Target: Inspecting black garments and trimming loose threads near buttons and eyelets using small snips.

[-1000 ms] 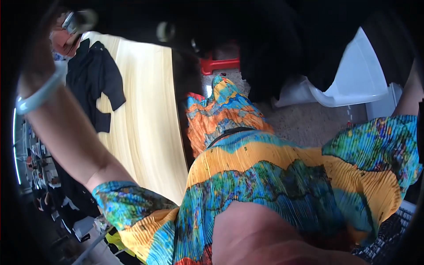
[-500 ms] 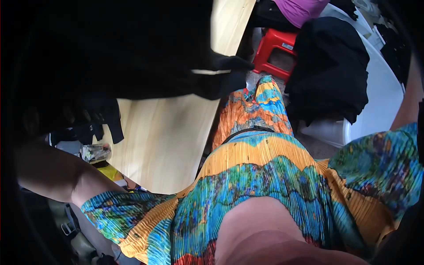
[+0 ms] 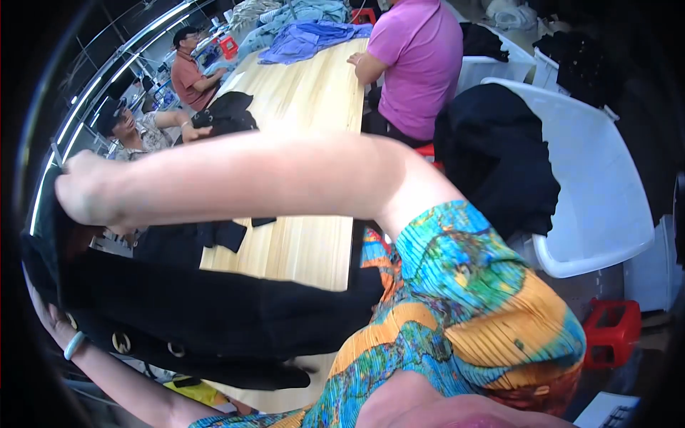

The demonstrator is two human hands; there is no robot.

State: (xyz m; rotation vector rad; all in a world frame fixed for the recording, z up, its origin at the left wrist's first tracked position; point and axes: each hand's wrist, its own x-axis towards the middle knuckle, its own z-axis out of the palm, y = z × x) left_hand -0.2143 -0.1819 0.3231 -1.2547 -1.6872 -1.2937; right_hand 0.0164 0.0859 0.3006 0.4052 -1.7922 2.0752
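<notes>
I hold a black garment [image 3: 214, 314] with round metal eyelets stretched out at my left side. My right hand [image 3: 82, 191] reaches across my body on a bare forearm and grips the garment's upper edge at the far left. My left hand [image 3: 51, 314], with a pale bracelet on its wrist, holds the garment lower down, and the cloth partly hides it. I wear a bright pleated top [image 3: 457, 314] in blue, orange and yellow.
A long pale wooden table [image 3: 307, 235] runs away from me, with black clothes on it and blue clothes [image 3: 307, 36] at its far end. A person in pink [image 3: 421, 57] and two others sit at it. A white tub [image 3: 599, 185] holds dark clothing; a red stool [image 3: 614, 324] stands low right.
The view has swung up and left, showing the table's far end and the people. My right arm has come across to the left and both hands now hold the black garment there.
</notes>
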